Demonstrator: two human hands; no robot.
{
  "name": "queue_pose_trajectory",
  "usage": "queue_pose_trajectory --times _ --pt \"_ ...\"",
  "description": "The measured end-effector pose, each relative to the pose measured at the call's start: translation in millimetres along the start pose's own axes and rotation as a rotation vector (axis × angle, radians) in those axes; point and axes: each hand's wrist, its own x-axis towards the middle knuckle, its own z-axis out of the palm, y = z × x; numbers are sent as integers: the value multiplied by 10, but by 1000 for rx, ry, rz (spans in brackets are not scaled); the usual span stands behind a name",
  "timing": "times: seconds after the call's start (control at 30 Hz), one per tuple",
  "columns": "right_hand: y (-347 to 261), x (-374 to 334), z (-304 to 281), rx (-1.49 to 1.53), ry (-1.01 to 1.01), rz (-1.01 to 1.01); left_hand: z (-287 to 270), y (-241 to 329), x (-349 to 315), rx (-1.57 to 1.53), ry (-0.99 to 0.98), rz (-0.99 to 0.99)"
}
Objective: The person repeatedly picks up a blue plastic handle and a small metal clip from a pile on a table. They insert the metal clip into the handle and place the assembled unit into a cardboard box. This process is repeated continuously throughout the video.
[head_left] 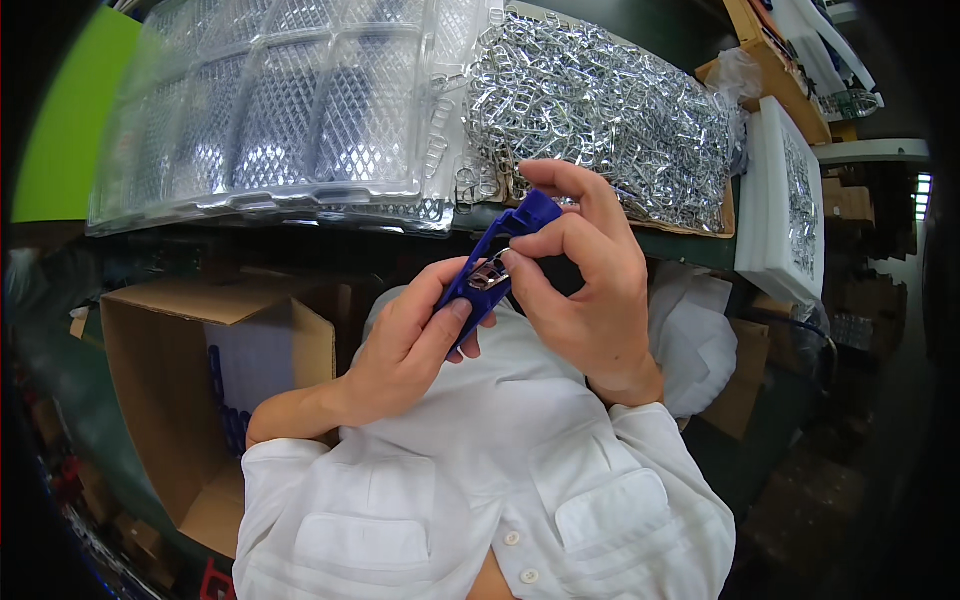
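In front of my chest, my left hand (405, 335) grips a long dark-blue plastic part (483, 304) by its lower end, thumb on top and fingers beneath. The part tilts up to the right. A small shiny metal clip (488, 274) sits in its middle. My right hand (590, 270) pinches the clip's upper end between thumb and forefinger, while its other fingers curl around the blue part's far end. Whether the clip is fully seated cannot be seen, as the fingertips cover part of it.
A heap of loose metal clips (600, 115) lies on the bench beyond my hands. Stacked clear plastic trays (270, 110) stand left of it, a white foam box (775, 200) right. At my lower left is an open cardboard box (150, 370) holding several blue parts (232, 425).
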Motion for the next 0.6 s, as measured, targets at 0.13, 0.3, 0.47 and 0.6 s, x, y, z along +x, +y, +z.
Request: queue_pose_trajectory --times 0.13,0.3,0.47,0.6 --pt "37 -9 -11 -7 -15 23 2 -74 43 89 34 51" --pt "-1 -10 43 -33 -27 84 -23 -100 76 148 38 94" --pt "63 -15 71 -24 -50 64 -50 -119 102 214 60 72" --pt "83 -36 101 -57 -72 37 -34 -113 105 236 54 55"
